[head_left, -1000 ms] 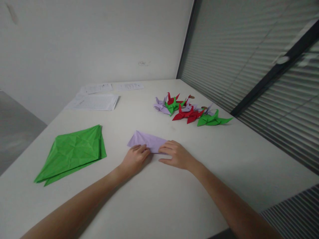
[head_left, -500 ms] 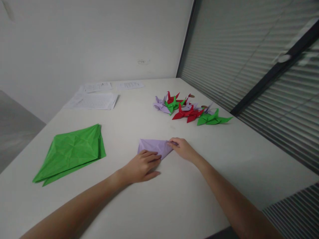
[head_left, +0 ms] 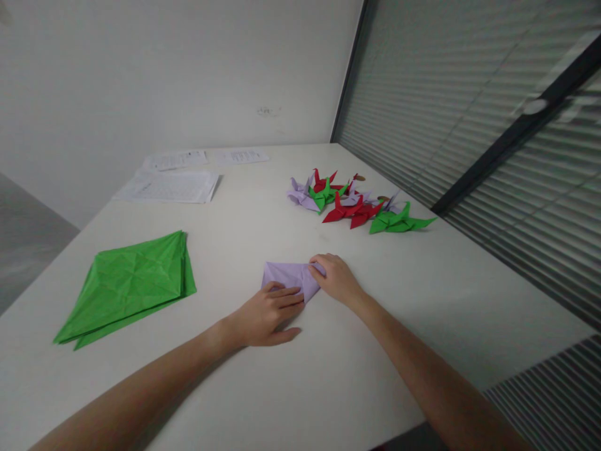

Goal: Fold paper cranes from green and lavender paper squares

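A lilac sheet of folded origami paper (head_left: 282, 272) lies on the white table between my hands. Its near edge is partly covered by my left hand (head_left: 272, 310), which rests flat and open on it with the thumb spread away. At the paper's right end, my right hand (head_left: 331, 275) is closed, thumb and fingers pinching the corner. That corner is mostly hidden under the fingers and looks turned inward.
A stack of green folded paper (head_left: 136, 275) lies on the left. Several red, green and lilac paper cranes (head_left: 399, 219) sit at the right, near window blinds (head_left: 451, 125). Printed sheets (head_left: 173, 186) lie at the back left by the wall.
My right hand has shifted slightly left over the lilac paper, bringing its right corner inward. My left hand stays pressed in nearly the same place.
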A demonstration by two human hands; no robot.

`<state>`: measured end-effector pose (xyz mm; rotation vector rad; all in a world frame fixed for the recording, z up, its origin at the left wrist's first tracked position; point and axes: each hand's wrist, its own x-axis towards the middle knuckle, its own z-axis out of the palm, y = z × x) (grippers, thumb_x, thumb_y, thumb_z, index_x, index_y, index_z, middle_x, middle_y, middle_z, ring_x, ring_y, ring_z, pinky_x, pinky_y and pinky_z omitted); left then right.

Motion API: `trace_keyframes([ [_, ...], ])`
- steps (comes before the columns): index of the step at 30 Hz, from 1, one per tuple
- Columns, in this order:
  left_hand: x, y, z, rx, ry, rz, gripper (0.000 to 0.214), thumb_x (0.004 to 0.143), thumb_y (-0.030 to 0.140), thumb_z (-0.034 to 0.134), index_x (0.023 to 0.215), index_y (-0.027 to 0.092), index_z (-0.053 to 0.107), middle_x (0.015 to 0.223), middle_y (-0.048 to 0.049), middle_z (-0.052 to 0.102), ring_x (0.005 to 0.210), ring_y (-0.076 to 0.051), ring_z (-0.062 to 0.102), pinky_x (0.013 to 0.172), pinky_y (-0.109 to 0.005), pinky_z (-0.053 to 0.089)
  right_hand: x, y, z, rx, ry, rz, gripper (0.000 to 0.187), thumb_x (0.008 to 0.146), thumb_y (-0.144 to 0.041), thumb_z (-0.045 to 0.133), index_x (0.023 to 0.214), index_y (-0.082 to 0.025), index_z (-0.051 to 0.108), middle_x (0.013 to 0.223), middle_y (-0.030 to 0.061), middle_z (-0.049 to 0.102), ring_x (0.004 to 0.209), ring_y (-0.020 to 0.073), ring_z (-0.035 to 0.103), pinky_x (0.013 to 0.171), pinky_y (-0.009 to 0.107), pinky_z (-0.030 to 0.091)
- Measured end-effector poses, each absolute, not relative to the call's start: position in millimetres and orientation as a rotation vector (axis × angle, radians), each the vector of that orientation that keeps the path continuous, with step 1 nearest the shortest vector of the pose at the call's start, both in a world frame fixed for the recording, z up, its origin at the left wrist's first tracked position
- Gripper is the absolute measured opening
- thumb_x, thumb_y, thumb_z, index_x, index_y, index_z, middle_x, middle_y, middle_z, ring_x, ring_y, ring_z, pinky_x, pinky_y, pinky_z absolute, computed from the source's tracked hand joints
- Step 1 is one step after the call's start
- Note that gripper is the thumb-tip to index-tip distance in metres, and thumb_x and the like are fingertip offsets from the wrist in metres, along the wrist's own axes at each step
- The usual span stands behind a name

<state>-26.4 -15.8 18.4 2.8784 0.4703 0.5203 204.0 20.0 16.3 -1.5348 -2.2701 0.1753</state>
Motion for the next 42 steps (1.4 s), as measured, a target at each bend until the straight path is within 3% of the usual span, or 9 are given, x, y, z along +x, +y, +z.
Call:
trace_keyframes([
  [22,-27.2,-15.4,22.4,2.832,0.501,0.525,0.039,0.090,0.038,0.053,0.120,0.015,0.060,0.115,-0.0134,0.063,0.115,-0.027,0.057,0.100,-0.042,0.040,195.8,20.7,10.8,-1.747,-2.205,0.158,0.009,0.089,-0.027,0.057,0.094,-0.022,0.063,0.091,0.0044,0.071,0.088,0.0210,0.061,0.079,0.033,0.036],
  [29,-26.9,-15.0,23.1,2.807,0.502,0.531,0.037,0.090,0.037,0.053,0.120,0.015,0.060,0.115,-0.0129,0.064,0.116,-0.026,0.057,0.100,-0.042,0.040,196.1,20.5,10.1,-1.744,-2.197,0.133,0.009,0.089,-0.029,0.057,0.094,-0.023,0.062,0.090,0.0043,0.071,0.087,0.0209,0.061,0.078,0.032,0.036],
  [34,-26.6,-14.9,19.9,2.759,0.569,0.556,0.045,0.093,0.040,0.050,0.131,0.017,0.051,0.122,-0.0146,0.061,0.116,-0.026,0.057,0.100,-0.042,0.040,196.1,20.5,10.2,-1.728,-2.199,0.131,0.008,0.089,-0.028,0.058,0.093,-0.023,0.062,0.089,0.0041,0.071,0.086,0.0203,0.061,0.077,0.032,0.036],
  [42,-27.0,-14.6,23.8,2.762,0.530,0.515,0.040,0.092,0.038,0.053,0.126,0.018,0.057,0.120,-0.0133,0.060,0.116,-0.026,0.055,0.101,-0.040,0.038,195.5,20.4,11.8,-1.742,-2.193,0.168,0.008,0.089,-0.028,0.058,0.094,-0.022,0.062,0.090,0.0044,0.071,0.089,0.0208,0.062,0.079,0.033,0.036],
])
